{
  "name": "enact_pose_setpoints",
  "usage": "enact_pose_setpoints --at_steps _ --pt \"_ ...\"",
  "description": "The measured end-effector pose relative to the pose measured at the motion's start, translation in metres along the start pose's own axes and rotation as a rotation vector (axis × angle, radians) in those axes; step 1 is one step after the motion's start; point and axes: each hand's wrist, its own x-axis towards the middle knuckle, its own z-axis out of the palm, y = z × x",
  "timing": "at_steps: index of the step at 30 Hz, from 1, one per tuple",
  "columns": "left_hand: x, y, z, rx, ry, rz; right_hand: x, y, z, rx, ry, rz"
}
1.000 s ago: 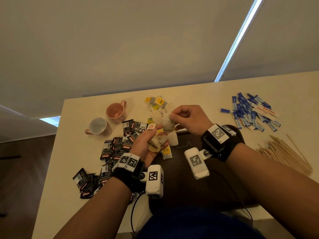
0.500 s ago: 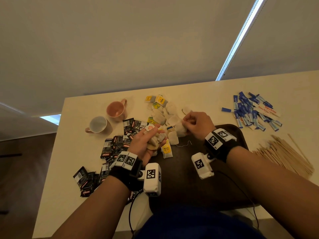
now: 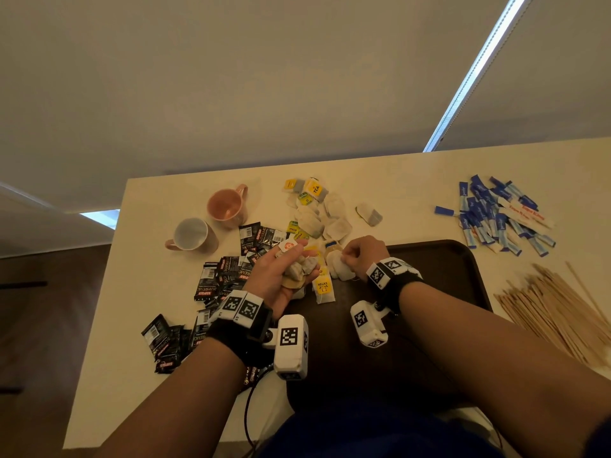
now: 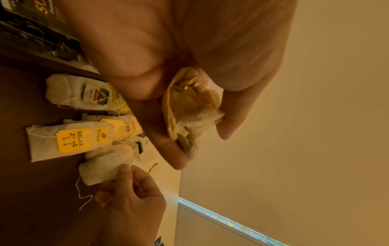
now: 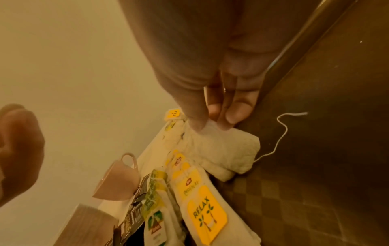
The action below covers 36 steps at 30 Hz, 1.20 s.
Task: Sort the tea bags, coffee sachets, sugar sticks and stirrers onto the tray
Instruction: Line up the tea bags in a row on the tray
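1. The dark brown tray (image 3: 439, 259) lies on the pale table (image 3: 380, 180) at its near edge; every place below is told from this tray.
2. The left hand (image 3: 281, 272) hangs over the tray's far left corner, palm up, fingers curled round a crumpled bunch of tea bags (image 3: 299, 269); the left wrist view shows the bunch (image 4: 189, 108) clenched between thumb and fingers.
3. The right hand (image 3: 362, 257) sits low at the tray's far left edge, thumb and fingertips pinching a plain white tea bag (image 5: 227, 146) that lies on the tray; its loose string (image 5: 280, 136) trails across the tray surface.
4. Just beside that bag, on the tray's left part, lie several more tea bags, one with a yellow RELAX tag (image 3: 323, 287).
5. Beyond the tray's far left corner a loose heap of tea bags (image 3: 317, 209) lies on the table; left of the tray black coffee sachets (image 3: 224, 279) are scattered.
6. Two mugs, one pink (image 3: 228, 206) and one white inside (image 3: 191, 234), stand far left of the tray.
7. Blue and white sugar sticks (image 3: 496, 213) lie past the tray's far right corner; wooden stirrers (image 3: 552, 305) are piled to its right.
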Motion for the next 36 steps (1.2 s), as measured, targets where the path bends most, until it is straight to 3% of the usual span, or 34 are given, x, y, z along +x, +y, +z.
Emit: enact_pose_setpoints --at_steps 4,22,36 --pt "0.002 0.000 -0.002 0.001 0.006 0.001 0.004 0.006 0.002 0.011 0.039 0.011" --pt "0.008 -0.001 -0.011 -0.001 0.025 -0.024 0.002 0.020 0.013 0.130 -0.129 0.118" --pt "0.006 0.001 -0.014 0.018 0.039 -0.016 0.013 0.019 0.023 0.203 -0.089 0.119"
